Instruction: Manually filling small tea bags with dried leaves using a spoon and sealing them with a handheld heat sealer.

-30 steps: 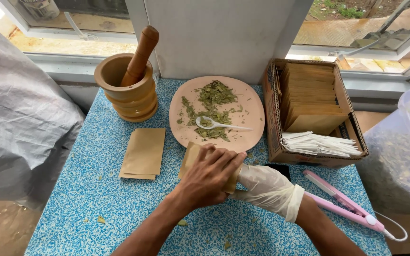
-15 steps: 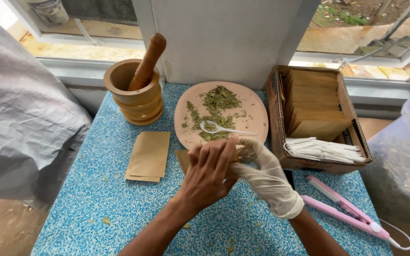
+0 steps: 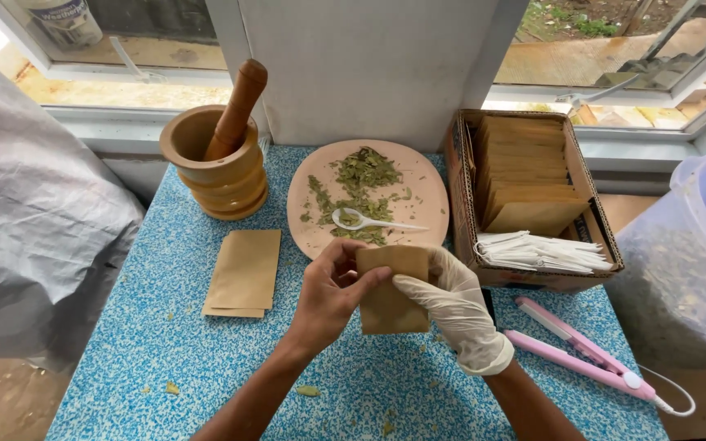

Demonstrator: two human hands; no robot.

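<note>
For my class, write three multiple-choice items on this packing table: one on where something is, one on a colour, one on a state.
1. Where is the white spoon?
A. On the round plate among the dried leaves
B. Inside the wooden mortar
C. In the cardboard box

2. What colour is the sealing tool lying right of the hands?
A. Green
B. Pink
C. Black

3. What state are the hands in?
A. Both gloved
B. Both bare
C. Only the right hand is gloved

Answers: 1 A, the spoon lies on the plate in the leaves. 2 B, its two long arms are pink. 3 C, the right hand wears a white glove while the left hand is bare; both hold the brown paper pouch.
</note>
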